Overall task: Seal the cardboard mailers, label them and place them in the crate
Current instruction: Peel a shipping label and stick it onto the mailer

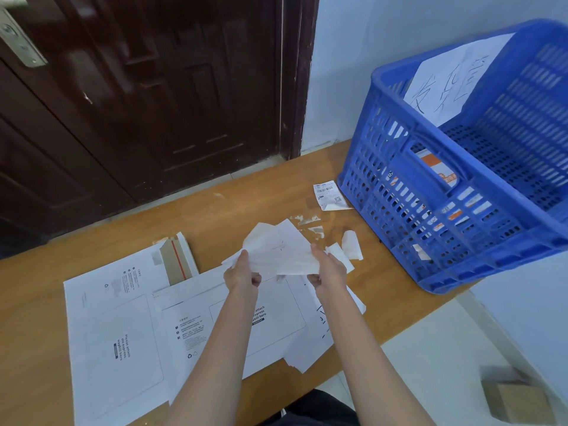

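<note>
Both hands hold a bunch of white label sheets [278,250] above the table. My left hand [241,276] grips its left edge and my right hand [327,272] grips its right edge. Under them lie two white cardboard mailers: one [113,339] at the left with its flap open, showing a red strip, and one [276,309] in the middle, partly hidden by my arms. A blue plastic crate [455,216] stands at the right on the table, with orange-and-white packages inside.
A printed barcode label [328,195] lies beside the crate. Torn backing scraps [350,249] are scattered near my right hand. Loose white paper [310,352] pokes out under the middle mailer. A dark door is behind the wooden table [37,302]. A cardboard box [516,401] sits on the floor.
</note>
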Available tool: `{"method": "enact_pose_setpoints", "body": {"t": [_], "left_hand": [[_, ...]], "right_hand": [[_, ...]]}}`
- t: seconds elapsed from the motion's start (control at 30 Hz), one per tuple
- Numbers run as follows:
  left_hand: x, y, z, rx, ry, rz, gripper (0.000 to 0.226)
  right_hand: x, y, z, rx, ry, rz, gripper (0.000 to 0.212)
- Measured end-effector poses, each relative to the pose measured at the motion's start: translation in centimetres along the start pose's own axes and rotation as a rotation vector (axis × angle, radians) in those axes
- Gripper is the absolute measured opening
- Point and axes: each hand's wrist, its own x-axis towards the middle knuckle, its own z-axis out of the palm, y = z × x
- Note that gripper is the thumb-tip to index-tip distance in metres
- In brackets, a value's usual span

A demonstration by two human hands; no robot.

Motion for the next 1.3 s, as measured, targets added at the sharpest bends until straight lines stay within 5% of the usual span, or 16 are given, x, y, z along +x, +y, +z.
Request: {"method": "enact_pose_setpoints", "body": {"t": [0.3, 0.5, 0.77, 0.97, 1.17, 1.3], "left_hand": [[3.2, 2.5, -4.0, -0.112, 0.184, 0.000, 0.019], [0.1, 0.2, 0.1, 0.052, -0.116, 0.141, 0.057], [-0.4, -3.2, 3.7, 0.518, -0.096, 0.469, 0.035], [-1.8, -4.6, 6.5, 0.637, -0.242, 0.442, 0.026], [-3.7, -4.7, 9.6, 0.472, -0.623, 0.186, 0.018], [-3.4, -5.0, 10.7, 0.512, -0.632, 0.204, 0.043]], "right_hand": [[0.9, -3.4, -3.3, 0.201, 0.161, -0.032, 0.039], [-0.8, -3.8, -1.0, -0.065, 0.053, -0.133, 0.031], [-0.8, -4.3, -3.2, -0.175, 0.052, -0.232, 0.033], [-0.6, -4.8, -5.6, -0.157, 0.065, -0.219, 0.032], [0.3, -5.4, -7.2, -0.123, 0.086, -0.241, 0.028], [0.7, -5.5, -7.4, -0.108, 0.087, -0.251, 0.028]]}}
